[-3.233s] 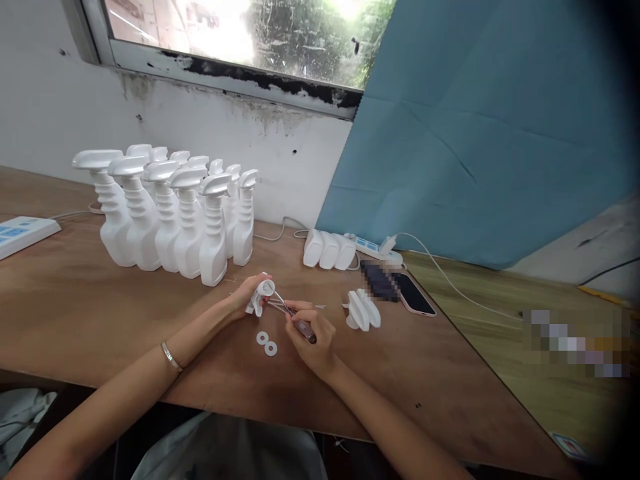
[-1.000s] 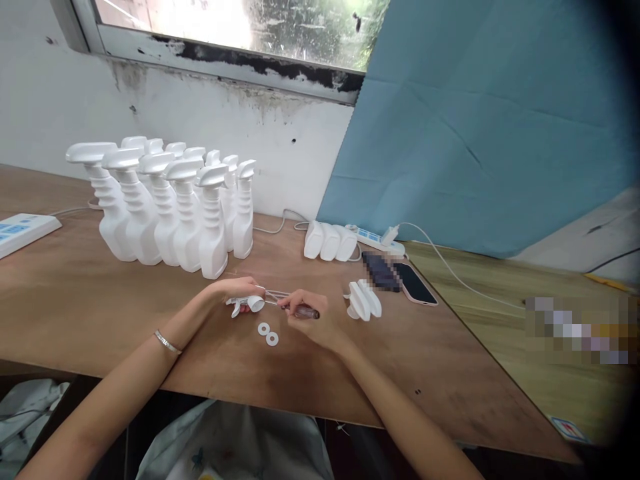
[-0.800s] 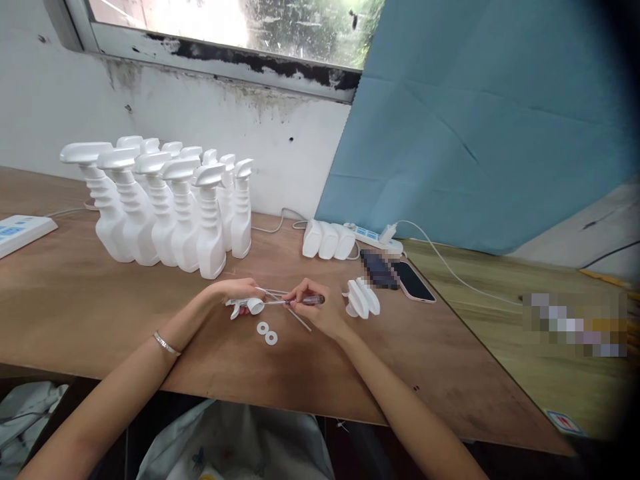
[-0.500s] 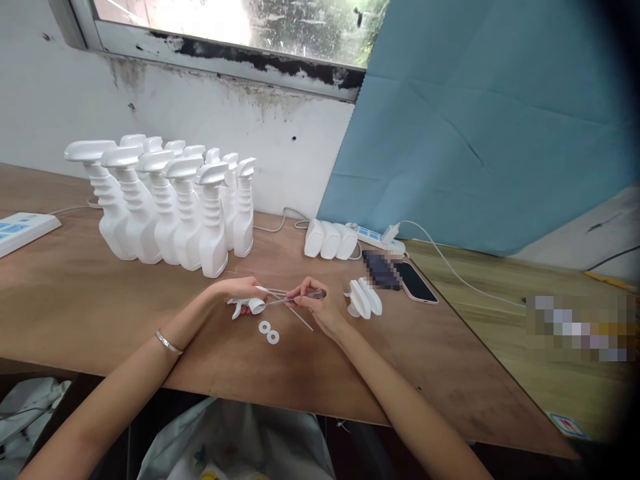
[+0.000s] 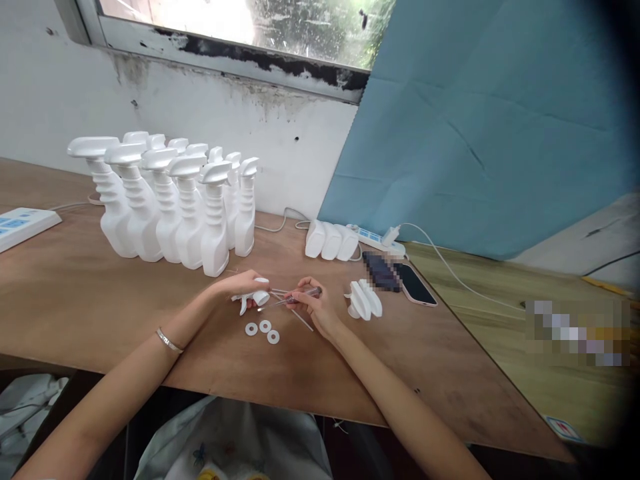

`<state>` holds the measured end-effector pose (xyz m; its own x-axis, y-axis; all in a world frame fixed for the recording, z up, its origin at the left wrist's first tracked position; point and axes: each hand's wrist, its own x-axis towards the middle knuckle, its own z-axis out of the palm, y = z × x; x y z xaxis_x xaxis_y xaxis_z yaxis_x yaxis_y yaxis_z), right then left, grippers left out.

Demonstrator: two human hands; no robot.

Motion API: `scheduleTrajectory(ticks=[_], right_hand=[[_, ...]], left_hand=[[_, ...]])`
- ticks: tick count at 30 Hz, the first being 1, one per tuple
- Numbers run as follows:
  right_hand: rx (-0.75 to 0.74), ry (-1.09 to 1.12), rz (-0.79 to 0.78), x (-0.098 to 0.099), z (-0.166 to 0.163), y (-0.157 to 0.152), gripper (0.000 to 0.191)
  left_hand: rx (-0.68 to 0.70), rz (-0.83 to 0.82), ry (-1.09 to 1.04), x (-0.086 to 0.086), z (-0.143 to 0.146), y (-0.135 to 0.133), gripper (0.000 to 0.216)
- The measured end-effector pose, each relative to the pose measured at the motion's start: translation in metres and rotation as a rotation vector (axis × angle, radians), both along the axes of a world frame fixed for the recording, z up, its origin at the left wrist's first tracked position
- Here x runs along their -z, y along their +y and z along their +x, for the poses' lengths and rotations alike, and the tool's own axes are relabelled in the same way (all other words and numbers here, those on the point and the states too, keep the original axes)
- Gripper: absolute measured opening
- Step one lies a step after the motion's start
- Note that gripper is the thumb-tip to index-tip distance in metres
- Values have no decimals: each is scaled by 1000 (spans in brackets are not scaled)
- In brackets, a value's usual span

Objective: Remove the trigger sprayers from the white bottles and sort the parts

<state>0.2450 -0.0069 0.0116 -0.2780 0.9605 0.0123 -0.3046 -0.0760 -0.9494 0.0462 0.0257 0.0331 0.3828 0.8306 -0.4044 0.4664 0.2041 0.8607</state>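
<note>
My left hand [image 5: 246, 283] is closed around a white trigger spray head [image 5: 260, 297], its trigger pointing down and its collar facing right. In my right hand [image 5: 313, 303] is a slim screwdriver [image 5: 315, 291] with a see-through handle. Its shaft points left, and the tip is just below the collar, apart from it. Three flat white washers [image 5: 265, 326] lie on the table in front of my hands. Thin dip tubes [image 5: 303, 321] rest beneath and behind my right hand, partly hidden. Farther right lie more spray heads [image 5: 365, 299], side by side.
Rows of white spray bottles [image 5: 215, 233] stand at the back left. Several white bottles [image 5: 331, 241] lie near a power strip [image 5: 373, 238] at the back. A phone [image 5: 417, 285] and a pixelated dark object sit on the right. Another power strip [image 5: 25, 227] is far left.
A third washer now lies left of the other two. The screwdriver's tip has come away from the spray head's collar and dropped lower. The spray head has shifted slightly up and right.
</note>
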Motion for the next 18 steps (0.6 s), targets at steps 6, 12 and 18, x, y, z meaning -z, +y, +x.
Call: scheduleTrajectory(ticks=[6, 12, 18], right_hand=[[-62, -135, 78, 11, -6, -4, 30], [28, -568, 423, 17, -10, -8, 19], [44, -911, 821, 19, -11, -14, 11]], left_hand=[[-260, 114, -249, 1, 1, 10, 29], [-288, 190, -372, 6, 1, 16, 28], [-232, 547, -253, 1, 6, 6, 29]])
